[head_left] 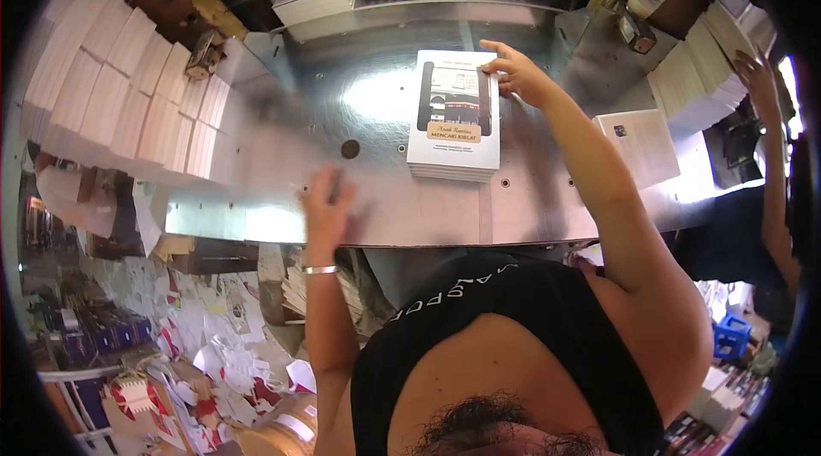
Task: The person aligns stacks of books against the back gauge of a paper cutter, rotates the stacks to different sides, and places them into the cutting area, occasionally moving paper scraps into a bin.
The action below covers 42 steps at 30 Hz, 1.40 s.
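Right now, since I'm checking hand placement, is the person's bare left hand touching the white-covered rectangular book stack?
Apart. The head view shows silvery metal tabletop between the blurred left hand and the white-covered rectangular book stack.

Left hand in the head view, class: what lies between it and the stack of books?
In the head view, between the left hand and the stack of books lies metal tabletop, with a small round fitting near the books.

There is one left hand (327, 212), one right hand (520, 80), one bracelet (321, 270). One picture-covered book pile (453, 118) and one blue crate (731, 337) show.
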Available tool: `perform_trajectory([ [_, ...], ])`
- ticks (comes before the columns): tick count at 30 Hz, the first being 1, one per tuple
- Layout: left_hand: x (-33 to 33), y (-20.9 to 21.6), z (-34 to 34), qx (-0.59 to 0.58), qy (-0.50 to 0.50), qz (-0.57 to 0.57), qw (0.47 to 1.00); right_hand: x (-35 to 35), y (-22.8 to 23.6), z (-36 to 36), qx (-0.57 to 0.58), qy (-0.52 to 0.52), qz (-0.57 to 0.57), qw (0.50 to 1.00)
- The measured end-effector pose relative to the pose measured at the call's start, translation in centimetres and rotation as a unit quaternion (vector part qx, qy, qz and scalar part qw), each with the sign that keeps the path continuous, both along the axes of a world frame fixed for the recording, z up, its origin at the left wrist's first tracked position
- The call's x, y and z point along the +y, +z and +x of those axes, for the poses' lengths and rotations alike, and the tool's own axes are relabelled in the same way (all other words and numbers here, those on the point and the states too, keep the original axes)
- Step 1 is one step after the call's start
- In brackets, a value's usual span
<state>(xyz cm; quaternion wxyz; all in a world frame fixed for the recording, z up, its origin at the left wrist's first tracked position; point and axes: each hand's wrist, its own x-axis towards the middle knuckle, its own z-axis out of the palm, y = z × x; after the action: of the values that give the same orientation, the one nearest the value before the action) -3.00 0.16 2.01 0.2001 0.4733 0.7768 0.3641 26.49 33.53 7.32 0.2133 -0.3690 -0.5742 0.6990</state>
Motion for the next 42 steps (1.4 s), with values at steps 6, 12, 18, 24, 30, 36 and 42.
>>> perform_trajectory([
  [6, 3.5, 1.0, 11.1, 0.016, -0.138, -0.001, 0.99, 0.8, 0.9, -4.8, -0.042, -0.068, 0.159, 0.984],
  [12, 4.6, 1.8, 14.0, 0.05, -0.224, 0.001, 0.973, -4.4, 6.6, -4.2, -0.113, 0.041, 0.585, 0.802],
  [18, 7.8, 0.9, 17.3, 0.066, -0.273, 0.024, 0.959, -10.1, 7.8, -2.6, -0.36, 0.134, 0.623, 0.681],
  [24, 9.6, -0.4, 18.0, 0.098, -0.296, 0.075, 0.947, -9.8, 5.6, -2.3, -0.363, 0.129, 0.656, 0.649],
  [30, 9.4, -0.6, 17.9, 0.121, -0.285, 0.101, 0.945, -9.0, 7.2, -2.4, -0.381, 0.167, 0.611, 0.674],
  [36, 9.3, -0.9, 17.8, 0.16, -0.285, 0.098, 0.94, -8.4, 10.5, -2.4, -0.381, 0.131, 0.642, 0.653],
  [42, 9.0, -1.0, 17.9, 0.16, -0.288, 0.085, 0.94, 0.5, 13.5, 0.8, -0.123, 0.041, 0.382, 0.915],
])
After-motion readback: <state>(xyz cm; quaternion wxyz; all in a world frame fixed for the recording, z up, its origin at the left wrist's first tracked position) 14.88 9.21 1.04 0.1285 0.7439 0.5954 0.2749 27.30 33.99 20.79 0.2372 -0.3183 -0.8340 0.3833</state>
